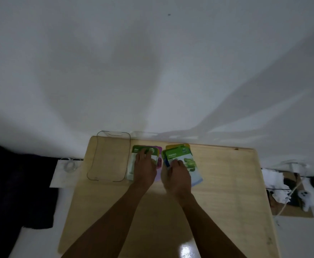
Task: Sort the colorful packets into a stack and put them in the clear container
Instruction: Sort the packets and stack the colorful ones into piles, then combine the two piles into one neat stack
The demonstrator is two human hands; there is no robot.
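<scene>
Left hand: my left hand [145,169] lies flat on the left pile of packets [136,161], fingers spread and pressing down on the green top packet, gripping nothing.
Right hand: my right hand [177,175] rests on the right pile of packets [185,161], fingertips bent onto the aloe packet [182,155]; whether my thumb is hooked under an edge, I cannot tell.
Packets: two loose fans side by side at the far end of the wooden table [227,183], near each other, with purple and yellow edges poking out from under the green tops.
Clear container [108,159]: just left of the left pile, open and empty as far as I can see.
Stage: I judge the sorting is unfinished, with nothing squared into one stack yet.
Risk, sliding: the packets look glossy, so pushing one pile into the other could make them skate and splay wider.
Risk, container: it looks light, and a sideways shove from my left hand could knock it toward the table edge.
Risk, fit: an uneven stack may catch on the rim going in.
</scene>
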